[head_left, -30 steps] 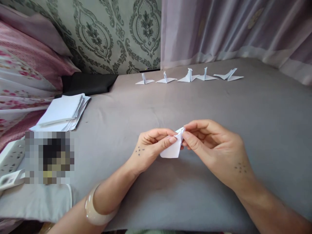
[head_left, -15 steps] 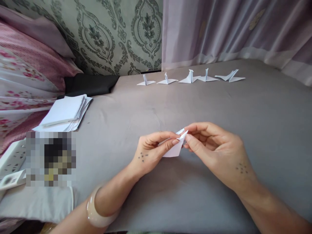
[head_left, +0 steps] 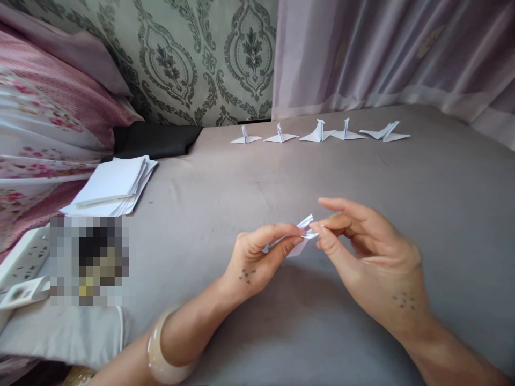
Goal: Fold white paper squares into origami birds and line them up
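Between my hands, above the grey cloth, is a small piece of folded white paper (head_left: 298, 250), partly hidden by my fingers. My left hand (head_left: 257, 257) pinches its left side between thumb and forefinger. At its right, my right hand (head_left: 370, 257) has thumb and a finger closed on a narrow pointed tip of the paper, while the forefinger sticks out straight above. Another folded point rises behind the left fingertips. Farther back, several folded paper cranes (head_left: 319, 133) stand in a row with their wings spread.
A stack of white paper sheets (head_left: 115, 179) lies at the left, in front of a black folded item (head_left: 156, 139). Nearer on the left are a white power strip (head_left: 24, 257) and a blurred-out patch. A patterned wall and a curtain (head_left: 341, 53) border the grey surface (head_left: 209, 193).
My right hand has bent the paper's narrow tip down and to the right, and its forefinger has lifted off. A second point shows more clearly. The view has shifted slightly.
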